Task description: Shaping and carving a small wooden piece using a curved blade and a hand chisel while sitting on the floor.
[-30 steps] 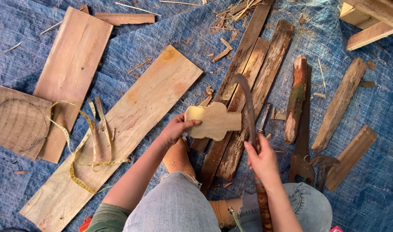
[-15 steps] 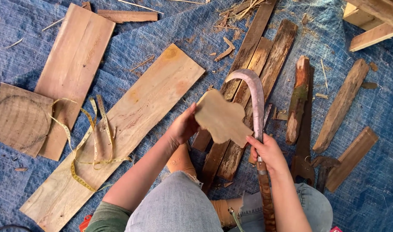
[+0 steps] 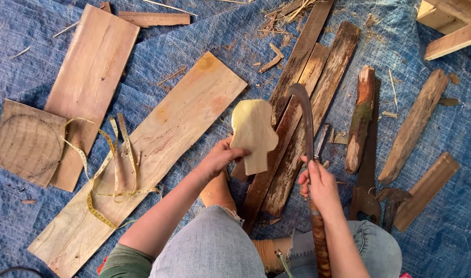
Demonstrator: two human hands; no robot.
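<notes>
Overhead view of a person sitting on a blue tarp point(image 3: 204, 41) strewn with wood. At far left lies a square board point(image 3: 24, 141) with a circle drawn on it, just beside a long plank point(image 3: 93, 77) that runs up toward the top edge. A yellow tape measure point(image 3: 112, 164) loops loosely across a second, wider plank point(image 3: 158, 149), which lies diagonally from lower left to centre.

Near the centre, the left hand point(image 3: 220, 159) is closed on the lower edge of a pale wood cutout point(image 3: 253, 134), a flat piece with a rounded top and stepped sides. It is held up above the tarp, standing roughly upright in the frame. Just right of it, the right hand point(image 3: 320, 185) is wrapped around the handle of a curved blade point(image 3: 306, 121); the blade rises past the cutout's right edge, its hooked tip bending left above the cutout. Blade and cutout look close, but whether they touch cannot be told.

Beneath both hands lie several dark slats point(image 3: 302, 103), side by side on a diagonal. Right of them rests a barky stick point(image 3: 361, 118), lying partly over a handsaw point(image 3: 366, 180). Further right are more wood offcuts point(image 3: 413, 126), and pale timber point(image 3: 451, 25) sits in the top right corner.
</notes>
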